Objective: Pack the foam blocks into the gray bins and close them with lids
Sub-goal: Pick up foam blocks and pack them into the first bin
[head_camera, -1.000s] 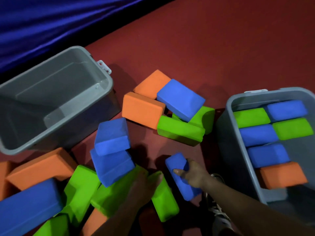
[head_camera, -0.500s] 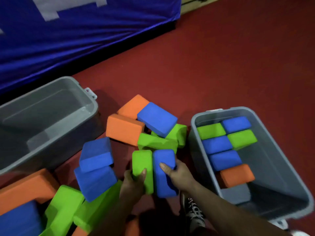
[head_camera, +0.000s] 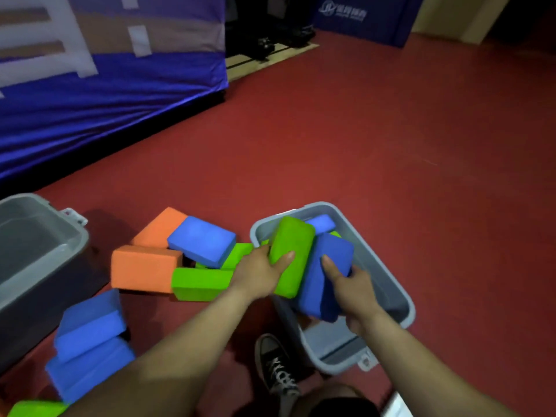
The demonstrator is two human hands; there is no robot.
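Head camera: the gray bin (head_camera: pixel 332 346) on the right sits open on the red floor (head_camera: pixel 391 130), with no lid on it. Over its near-left corner the left hand (head_camera: pixel 258 272) grips a green foam block (head_camera: pixel 290 254), thumb on the top face and fingers wrapped round the left edge. Just right of that, above the bin's middle, the right hand (head_camera: pixel 352 288) holds a blue foam block (head_camera: pixel 325 275), thumb pressed on top and fingers curled under its right side. The two held blocks touch along their long sides and are tilted. They cover most of the bin's inside. Only a blue packed block (head_camera: pixel 320 222) shows at the far end, and how many lie under them is hard to say.

Left of the bin, close against its wall, lies a loose heap: an orange block (head_camera: pixel 144 270), a blue top block (head_camera: pixel 201 240) resting across it, and a green floor block (head_camera: pixel 200 282) partly behind the left wrist. Farther left stand two stacked blue blocks (head_camera: pixel 90 323), then a second gray bin (head_camera: pixel 42 296), also open. A dark laced shoe (head_camera: pixel 278 368) rests just beside the bin's near-left corner. A blue drape (head_camera: pixel 105 94) hangs well beyond, to the left.
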